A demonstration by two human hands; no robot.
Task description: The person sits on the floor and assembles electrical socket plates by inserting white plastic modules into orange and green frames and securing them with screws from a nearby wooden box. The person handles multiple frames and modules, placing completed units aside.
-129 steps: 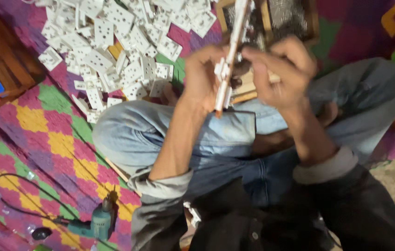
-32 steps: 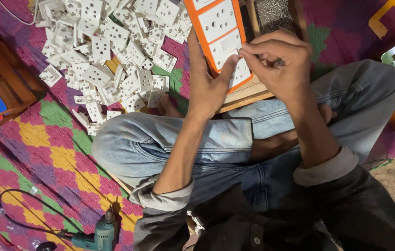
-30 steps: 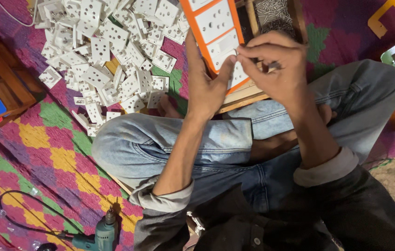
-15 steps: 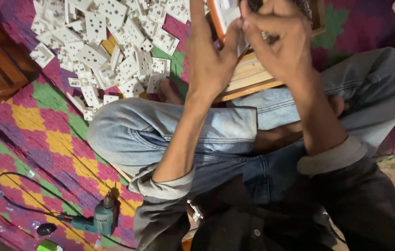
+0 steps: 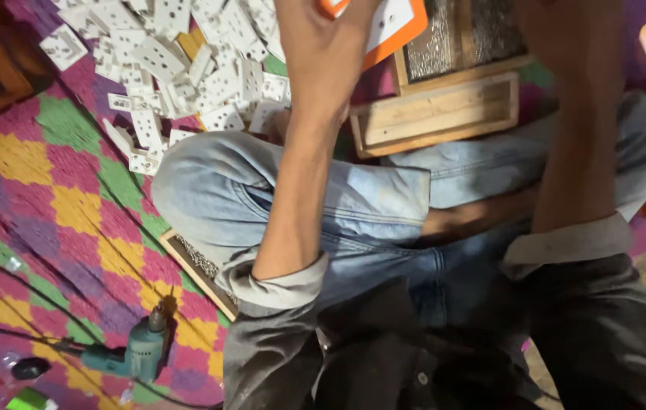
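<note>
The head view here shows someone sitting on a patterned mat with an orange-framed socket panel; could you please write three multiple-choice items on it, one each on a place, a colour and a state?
1. Where does the green electric drill lie?
A. On the mat at lower left
B. On the person's lap
C. Inside the wooden box

2. What colour is the frame of the socket panel at the top edge?
A. Blue
B. Orange
C. Black

3. How does the wooden box beyond the knees look?
A. Closed with a lid
B. Full of white plates
C. Open, nothing visible inside

Answers: 1 A, the drill rests on the chequered mat with its cord trailing left. 2 B, the edge beside the left hand is orange. 3 C, its bare hollow faces the camera.
</note>
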